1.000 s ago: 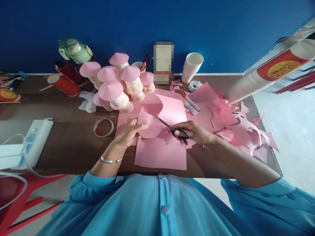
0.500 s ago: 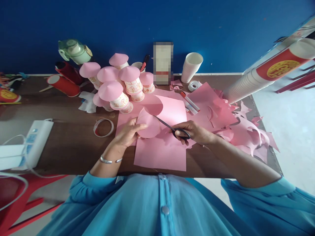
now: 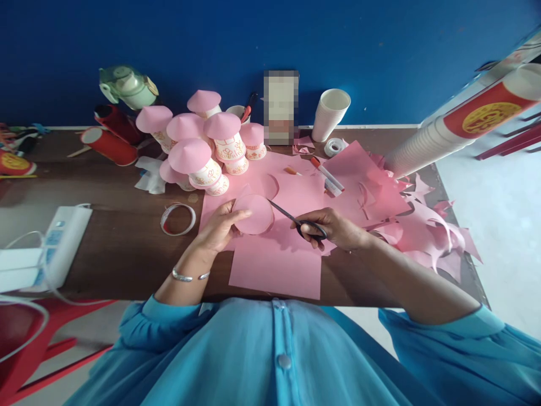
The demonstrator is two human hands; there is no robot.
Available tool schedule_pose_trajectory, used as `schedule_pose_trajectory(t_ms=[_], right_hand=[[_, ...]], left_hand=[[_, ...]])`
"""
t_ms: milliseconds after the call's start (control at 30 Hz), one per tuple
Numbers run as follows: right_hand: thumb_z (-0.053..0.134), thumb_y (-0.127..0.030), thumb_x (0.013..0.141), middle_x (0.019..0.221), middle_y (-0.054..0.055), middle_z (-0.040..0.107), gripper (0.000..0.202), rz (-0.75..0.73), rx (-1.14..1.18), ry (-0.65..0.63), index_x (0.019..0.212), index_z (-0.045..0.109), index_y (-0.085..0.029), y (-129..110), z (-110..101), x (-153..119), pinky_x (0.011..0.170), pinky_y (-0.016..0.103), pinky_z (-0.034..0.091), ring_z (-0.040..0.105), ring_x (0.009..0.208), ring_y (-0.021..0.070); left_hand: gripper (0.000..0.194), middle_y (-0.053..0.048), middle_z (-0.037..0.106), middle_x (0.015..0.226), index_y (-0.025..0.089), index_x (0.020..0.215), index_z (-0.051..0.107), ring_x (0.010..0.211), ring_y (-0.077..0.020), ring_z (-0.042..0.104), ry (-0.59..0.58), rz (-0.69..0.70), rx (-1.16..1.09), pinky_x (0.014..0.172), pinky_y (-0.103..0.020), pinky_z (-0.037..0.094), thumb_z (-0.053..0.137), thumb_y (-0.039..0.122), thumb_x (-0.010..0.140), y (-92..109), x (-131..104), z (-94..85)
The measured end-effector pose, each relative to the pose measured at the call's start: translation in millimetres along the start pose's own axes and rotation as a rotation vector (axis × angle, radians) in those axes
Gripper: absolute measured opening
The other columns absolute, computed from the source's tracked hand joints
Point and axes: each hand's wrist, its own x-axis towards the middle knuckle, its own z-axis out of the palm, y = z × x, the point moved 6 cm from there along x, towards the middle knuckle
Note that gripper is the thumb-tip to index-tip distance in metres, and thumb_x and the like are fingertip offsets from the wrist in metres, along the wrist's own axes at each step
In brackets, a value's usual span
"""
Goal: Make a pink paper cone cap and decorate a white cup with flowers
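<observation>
The pink circle (image 3: 257, 217) is over pink sheets (image 3: 276, 276) on the desk (image 3: 118, 248), left hand (image 3: 220, 226) pinching its left edge, right hand (image 3: 329, 225) curled round the scissors (image 3: 287, 213), tips by its rim; best turn the paper smoothly.

My feed reads pink on dark brown, backed by deep blue.
I see a pink disc (image 3: 256, 217), black scissors (image 3: 291, 216), pink sheets (image 3: 274, 273) on the brown table (image 3: 127, 242), pink cones (image 3: 190, 155) over white cups (image 3: 230, 149) patterned with orange-red line drawings, a blue wall (image 3: 211, 45), a turquoise shirt (image 3: 228, 349), and a white cup stack (image 3: 422, 145) whose red section carries a round yellow emblem (image 3: 492, 115).
</observation>
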Motion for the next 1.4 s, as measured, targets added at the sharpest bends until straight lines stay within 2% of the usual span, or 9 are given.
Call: schedule_pose_trajectory(t_ms=[100, 267, 533, 633, 767, 967, 1067, 1267, 1400], right_hand=[[0.075, -0.064, 0.085, 0.062, -0.004, 0.056, 0.054, -0.006, 0.024, 0.050, 0.101, 0.073, -0.012, -1, 0, 0, 0.042, 0.022, 0.047, 0.055, 0.049, 0.0090], [0.077, -0.062, 0.083, 0.069, -0.001, 0.061, 0.052, -0.022, 0.094, 0.249, 0.102, 0.070, -0.014, -1, 2, -6, 0.043, 0.021, 0.043, 0.060, 0.056, 0.0115], [0.087, -0.049, 0.077, 0.094, 0.003, 0.070, 0.051, -0.145, 0.297, 0.412, 0.116, 0.067, -0.022, -4, 27, -4, 0.061, 0.024, 0.051, 0.071, 0.082, 0.0171], [0.091, -0.044, 0.071, 0.094, 0.002, 0.073, 0.051, -0.193, 0.370, 0.428, 0.112, 0.069, -0.024, -6, 37, 1, 0.063, 0.024, 0.050, 0.070, 0.084, 0.0159], [0.093, -0.043, 0.068, 0.078, -0.002, 0.070, 0.044, -0.223, 0.476, 0.454, 0.102, 0.071, -0.024, -4, 46, 9, 0.060, 0.024, 0.048, 0.066, 0.069, 0.0132], [0.096, -0.040, 0.061, 0.069, -0.006, 0.067, 0.044, -0.205, 0.558, 0.526, 0.092, 0.071, -0.023, 3, 49, 19, 0.054, 0.023, 0.044, 0.059, 0.057, 0.0096], [0.097, -0.039, 0.059, 0.066, -0.007, 0.065, 0.044, -0.199, 0.550, 0.532, 0.090, 0.070, -0.023, 4, 50, 22, 0.052, 0.022, 0.043, 0.058, 0.055, 0.0094], [0.093, -0.047, 0.066, 0.073, -0.004, 0.064, 0.045, -0.148, 0.425, 0.370, 0.095, 0.069, -0.021, 7, 60, 26, 0.051, 0.022, 0.042, 0.059, 0.059, 0.0103], [0.086, -0.054, 0.076, 0.082, 0.000, 0.065, 0.050, -0.169, 0.277, 0.387, 0.109, 0.069, -0.021, 10, 48, 14, 0.057, 0.024, 0.046, 0.061, 0.069, 0.0126]], left_hand=[[0.048, -0.001, 0.072, 0.080, 0.017, 0.103, 0.069, 0.067, -0.0162, 0.064, -0.005, 0.008, -0.033, 0.051, -0.022, 0.049, 0.086, 0.040, 0.064, 1, -2, 0.0], [0.045, -0.005, 0.076, 0.088, 0.015, 0.107, 0.071, 0.082, -0.0201, 0.071, -0.057, 0.077, -0.066, 0.067, -0.025, 0.055, 0.083, 0.036, 0.070, 6, -6, 4.4], [0.045, -0.006, 0.078, 0.094, 0.015, 0.114, 0.072, 0.090, -0.0242, 0.073, -0.096, 0.155, -0.045, 0.076, -0.029, 0.057, 0.083, 0.033, 0.074, 15, -18, 18.7], [0.045, -0.007, 0.079, 0.102, 0.016, 0.118, 0.072, 0.096, -0.0266, 0.074, -0.111, 0.223, -0.022, 0.083, -0.033, 0.059, 0.082, 0.034, 0.078, 17, -23, 22.3], [0.043, -0.009, 0.079, 0.107, 0.017, 0.118, 0.071, 0.098, -0.0284, 0.074, -0.074, 0.302, -0.010, 0.083, -0.036, 0.061, 0.080, 0.037, 0.080, 17, -26, 22.9], [0.045, -0.009, 0.079, 0.110, 0.016, 0.119, 0.071, 0.101, -0.0268, 0.073, -0.072, 0.307, -0.045, 0.088, -0.035, 0.059, 0.081, 0.040, 0.081, 17, -30, 29.3], [0.039, -0.007, 0.078, 0.102, 0.017, 0.112, 0.071, 0.093, -0.0233, 0.073, -0.057, 0.316, -0.058, 0.082, -0.032, 0.059, 0.081, 0.039, 0.081, 16, -29, 30.0], [0.032, -0.003, 0.075, 0.090, 0.018, 0.102, 0.071, 0.086, -0.0211, 0.071, 0.164, 0.408, -0.047, 0.079, -0.031, 0.056, 0.081, 0.039, 0.080, 18, -17, 14.9], [0.029, -0.003, 0.076, 0.092, 0.018, 0.100, 0.074, 0.087, -0.0207, 0.070, 0.163, 0.424, -0.082, 0.080, -0.031, 0.056, 0.082, 0.036, 0.077, 23, -10, 7.1]])
